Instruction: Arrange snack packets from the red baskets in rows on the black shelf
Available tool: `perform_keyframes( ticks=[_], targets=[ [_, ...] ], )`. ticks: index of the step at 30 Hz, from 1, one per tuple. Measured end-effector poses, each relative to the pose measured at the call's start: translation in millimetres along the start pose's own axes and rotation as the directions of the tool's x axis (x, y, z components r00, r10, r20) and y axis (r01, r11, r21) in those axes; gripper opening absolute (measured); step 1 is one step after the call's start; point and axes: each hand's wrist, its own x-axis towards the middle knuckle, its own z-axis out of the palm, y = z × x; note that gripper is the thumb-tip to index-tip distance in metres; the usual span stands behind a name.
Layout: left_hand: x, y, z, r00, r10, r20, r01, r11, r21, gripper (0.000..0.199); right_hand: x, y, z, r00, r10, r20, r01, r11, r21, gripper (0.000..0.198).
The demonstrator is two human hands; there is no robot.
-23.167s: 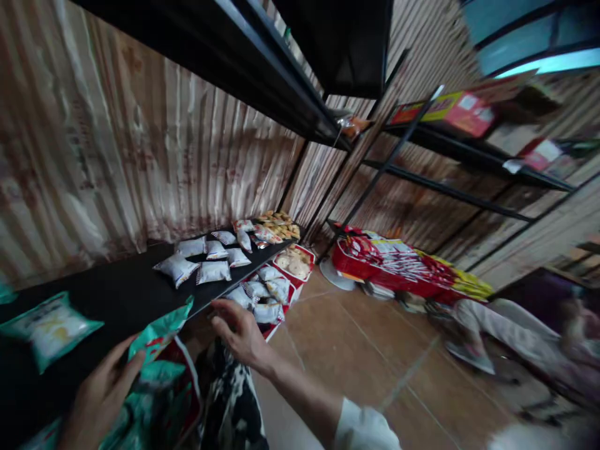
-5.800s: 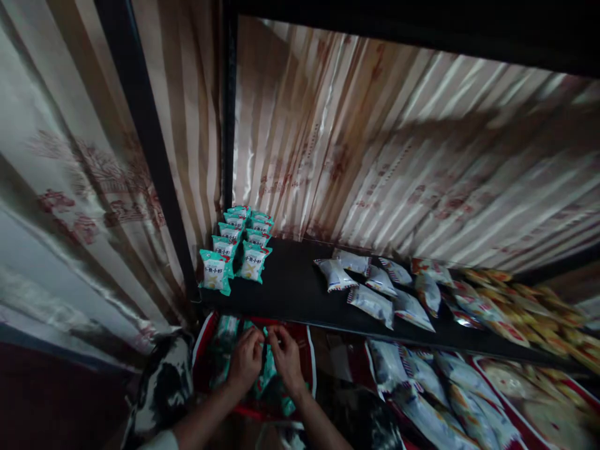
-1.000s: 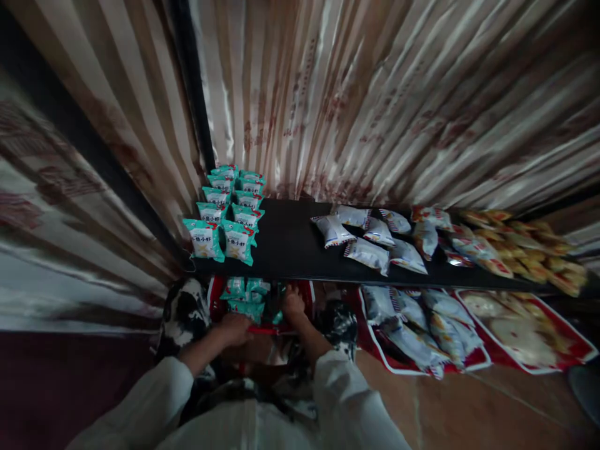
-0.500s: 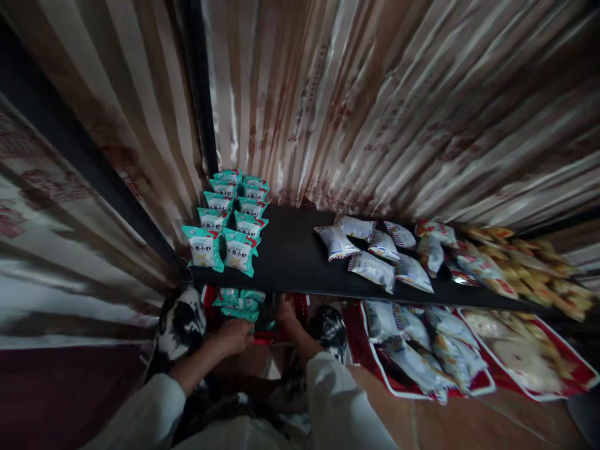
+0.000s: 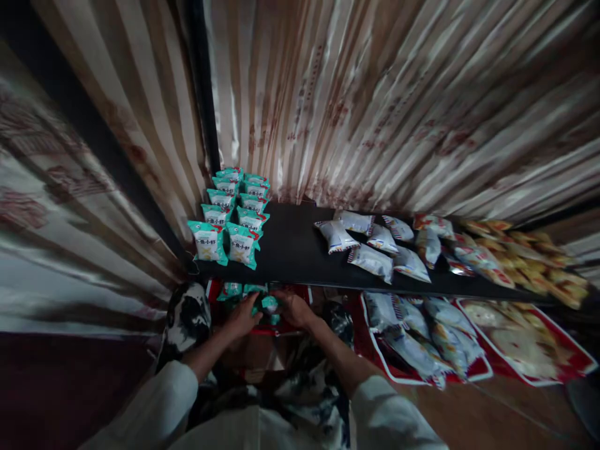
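The lettered packets (image 5: pixel 209 244) are teal and white with red corners, the shelf (image 5: pixel 290 240) black, the trays (image 5: pixel 577 355) red with white rims, the trousers (image 5: pixel 187 315) blotched black and white, and the curtain (image 5: pixel 281 94) striped brown and cream

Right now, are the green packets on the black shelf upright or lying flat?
Upright: the green packets stand in two rows on the black shelf, printed fronts showing.

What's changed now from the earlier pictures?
Since about six seconds ago, one more teal, pillow-shaped plastic packet stands at the front of the right-hand row on the black shelf. Since a second ago, the left hand moved off the near rim of the red basket, in toward the right hand; any grip is unclear. The white plastic packets stayed put.
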Motion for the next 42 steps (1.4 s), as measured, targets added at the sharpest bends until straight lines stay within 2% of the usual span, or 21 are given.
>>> perform_keyframes(
  ticks=[2, 3, 5, 10, 14, 18, 20, 22, 24, 25, 28, 30, 31, 32, 34, 35, 36, 37, 38, 40, 42],
  targets=[
    [-2.2, -0.6, 2.6, 0.999, 0.021, -0.03, -0.025, 0.99, -0.142, 0.064, -13.2, -6.7, -8.6, 0.993, -0.118, -0.006, 0.118, 0.982, 0.146, 0.054],
    [-3.8, -1.2, 3.9, 0.998, 0.038, -0.043, -0.046, 0.976, -0.211, 0.064, -18.6, -10.3, -14.7, 0.992, -0.129, 0.003, 0.125, 0.969, 0.215, 0.056],
    [-7.0, -1.5, 5.4, 0.995, 0.052, -0.085, -0.077, 0.944, -0.321, 0.06, -26.9, -17.7, -30.7, 0.994, -0.106, 0.011, 0.096, 0.941, 0.325, 0.055],
    [-10.4, 11.0, -2.7, 0.978, -0.077, -0.193, -0.05, 0.813, -0.581, 0.056, -35.7, -35.6, -72.6, 1.0, 0.017, -0.007, -0.01, 0.837, 0.547, 0.054],
    [-11.6, 34.4, -24.3, 0.971, -0.003, -0.239, -0.188, 0.61, -0.77, 0.049, -37.5, -46.4, -80.9, 0.984, 0.139, -0.11, -0.005, 0.646, 0.764, 0.06],
    [-17.9, 55.5, -50.0, 0.94, -0.121, -0.319, -0.21, 0.535, -0.818, 0.049, -37.2, -53.5, -76.1, 0.935, 0.309, -0.175, 0.041, 0.396, 0.917, 0.042],
    [-21.0, 62.5, -59.3, 0.944, -0.161, -0.287, -0.18, 0.476, -0.861, 0.053, -36.4, -55.1, -73.8, 0.894, 0.414, -0.174, 0.081, 0.232, 0.969, 0.038],
    [-22.3, 68.9, -64.4, 0.95, -0.203, -0.235, -0.151, 0.36, -0.921, 0.06, -35.3, -55.8, -70.3, 0.857, 0.488, -0.166, 0.147, 0.078, 0.986, 0.038],
    [-21.1, 76.8, -65.5, 0.952, -0.224, -0.211, -0.155, 0.244, -0.957, 0.062, -34.2, -56.4, -63.8, 0.833, 0.526, -0.171, 0.213, -0.02, 0.977, 0.038],
    [-19.5, 81.6, -64.9, 0.95, -0.222, -0.218, -0.172, 0.208, -0.963, 0.061, -33.8, -56.7, -59.2, 0.822, 0.538, -0.185, 0.241, -0.036, 0.97, 0.037],
    [-10.2, 96.0, -61.1, 0.946, -0.214, -0.246, -0.204, 0.198, -0.959, 0.057, -33.3, -55.4, -43.3, 0.811, 0.532, -0.242, 0.27, 0.027, 0.962, 0.036],
    [-0.9, 102.4, -59.3, 0.936, -0.241, -0.258, -0.197, 0.247, -0.949, 0.058, -33.5, -50.1, -36.4, 0.82, 0.512, -0.257, 0.203, 0.159, 0.966, 0.04],
    [4.2, 104.2, -59.5, 0.931, -0.251, -0.264, -0.185, 0.296, -0.937, 0.06, -33.6, -45.7, -35.8, 0.805, 0.527, -0.272, 0.158, 0.253, 0.955, 0.046],
    [9.4, 105.3, -60.7, 0.928, -0.245, -0.28, -0.178, 0.37, -0.912, 0.061, -33.4, -40.1, -37.5, 0.77, 0.552, -0.319, 0.119, 0.368, 0.922, 0.053],
    [19.1, 106.5, -66.6, 0.919, -0.18, -0.351, -0.189, 0.58, -0.792, 0.063, -31.9, -27.0, -48.1, 0.656, 0.541, -0.527, 0.094, 0.634, 0.768, 0.065],
    [23.4, 107.5, -71.4, 0.912, -0.128, -0.39, -0.2, 0.69, -0.695, 0.063, -30.3, -20.3, -56.3, 0.608, 0.469, -0.641, 0.105, 0.752, 0.651, 0.067],
    [27.3, 109.1, -77.3, 0.906, -0.068, -0.418, -0.213, 0.782, -0.586, 0.062, -27.8, -14.1, -65.8, 0.594, 0.362, -0.718, 0.126, 0.84, 0.528, 0.066],
    [30.8, 111.5, -84.0, 0.903, -0.003, -0.43, -0.227, 0.846, -0.483, 0.062, -24.5, -8.8, -76.0, 0.618, 0.25, -0.745, 0.153, 0.892, 0.426, 0.063],
    [34.3, 114.4, -91.3, 0.906, 0.058, -0.42, -0.242, 0.884, -0.399, 0.062, -20.3, -4.4, -86.3, 0.672, 0.157, -0.724, 0.179, 0.914, 0.364, 0.06],
    [42.2, 121.1, -106.7, 0.916, 0.163, -0.367, -0.282, 0.913, -0.297, 0.063, -9.5, 1.6, -105.4, 0.805, 0.039, -0.592, 0.222, 0.906, 0.361, 0.058],
    [53.1, 126.7, -121.2, 0.914, 0.227, -0.335, -0.324, 0.908, -0.267, 0.066, 3.6, 5.1, -120.5, 0.899, -0.033, -0.436, 0.233, 0.88, 0.413, 0.061]
  ],
)
